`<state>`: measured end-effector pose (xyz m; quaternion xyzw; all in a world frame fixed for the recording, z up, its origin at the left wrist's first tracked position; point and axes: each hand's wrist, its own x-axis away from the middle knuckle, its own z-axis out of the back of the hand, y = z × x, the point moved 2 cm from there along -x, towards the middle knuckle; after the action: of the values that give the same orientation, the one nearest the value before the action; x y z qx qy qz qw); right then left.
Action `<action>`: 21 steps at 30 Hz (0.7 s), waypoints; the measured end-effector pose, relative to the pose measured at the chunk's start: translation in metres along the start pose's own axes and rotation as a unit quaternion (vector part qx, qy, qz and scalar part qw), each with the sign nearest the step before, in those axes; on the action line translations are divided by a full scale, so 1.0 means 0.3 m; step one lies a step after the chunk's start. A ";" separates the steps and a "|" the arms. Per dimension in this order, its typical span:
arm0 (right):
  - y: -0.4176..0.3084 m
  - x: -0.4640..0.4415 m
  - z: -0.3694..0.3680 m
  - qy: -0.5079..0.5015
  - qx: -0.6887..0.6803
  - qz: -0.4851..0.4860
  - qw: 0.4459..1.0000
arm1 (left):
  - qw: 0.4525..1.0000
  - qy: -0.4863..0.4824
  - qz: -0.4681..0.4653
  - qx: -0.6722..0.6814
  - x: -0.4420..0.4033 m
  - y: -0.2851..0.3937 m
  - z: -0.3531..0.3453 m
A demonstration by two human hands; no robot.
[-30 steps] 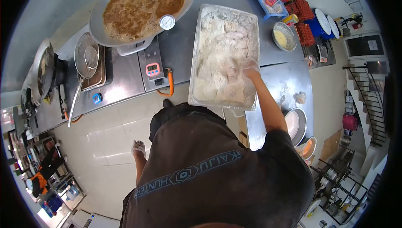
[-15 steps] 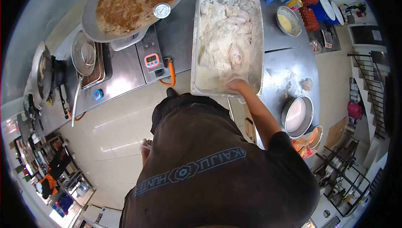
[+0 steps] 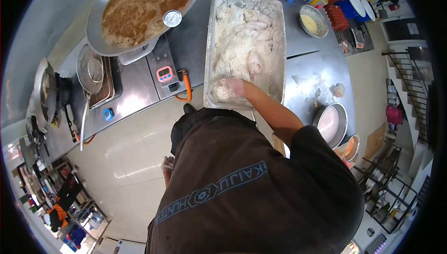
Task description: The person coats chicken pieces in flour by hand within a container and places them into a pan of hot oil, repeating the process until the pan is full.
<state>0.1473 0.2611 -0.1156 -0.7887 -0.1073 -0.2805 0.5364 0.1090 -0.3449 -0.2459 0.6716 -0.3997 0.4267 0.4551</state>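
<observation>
Down in the near left corner of a metal tray (image 3: 281, 44) of white flour is my right hand (image 3: 234, 87). Flour covers its fingers, so their shape and anything in them are hidden. Several flour-coated pieces lie in the tray, one of them a reddish piece (image 3: 254, 63) just beyond this hand. My left hand (image 3: 168, 162) hangs low beside my body above the floor. Its fingers are whitened and slightly apart, and nothing shows in them.
A wide pan (image 3: 95, 25) of bubbling brown oil holds a dial thermometer (image 3: 172, 18). Left are a pink timer (image 3: 165, 74), a blue timer (image 3: 108, 114) and a strainer (image 3: 90, 70). Right are a batter bowl (image 3: 313, 21) and a round pan (image 3: 343, 119) of pale liquid.
My right hand has moved from the tray's right side to its near left corner through the flour. My left hand has shifted nearer my body. The view has also shifted.
</observation>
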 end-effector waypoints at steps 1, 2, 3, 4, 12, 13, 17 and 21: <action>-0.036 0.059 0.046 0.011 0.074 0.063 0.995 | 0.999 -0.040 -0.001 -0.006 -0.021 -0.018 0.033; -0.063 0.119 0.101 0.019 0.146 0.125 0.981 | 0.999 -0.032 -0.002 -0.008 -0.014 -0.035 0.050; -0.092 0.177 0.150 0.025 0.216 0.185 0.958 | 1.000 -0.023 -0.005 -0.012 -0.011 -0.045 0.056; -0.131 0.232 0.180 0.030 0.282 0.244 0.928 | 1.000 -0.005 -0.003 -0.016 -0.008 -0.060 0.064; -0.294 0.137 0.329 0.270 0.706 0.018 0.654 | 0.998 0.052 -0.002 -0.042 -0.023 -0.121 0.085; -0.325 0.148 0.214 0.247 0.722 -0.012 0.646 | 0.998 0.055 -0.003 -0.042 -0.030 -0.116 0.078; -0.021 0.086 0.211 0.285 0.645 -0.040 0.708 | 0.996 0.051 -0.047 0.048 0.003 -0.063 -0.078; 0.055 0.214 0.173 0.145 0.493 0.059 0.856 | 0.990 0.058 -0.060 0.111 -0.047 -0.033 -0.141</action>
<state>0.2247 0.2931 -0.1066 -0.3768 -0.1060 -0.2699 0.8798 0.1047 -0.2998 -0.2524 0.7149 -0.2820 0.4785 0.4248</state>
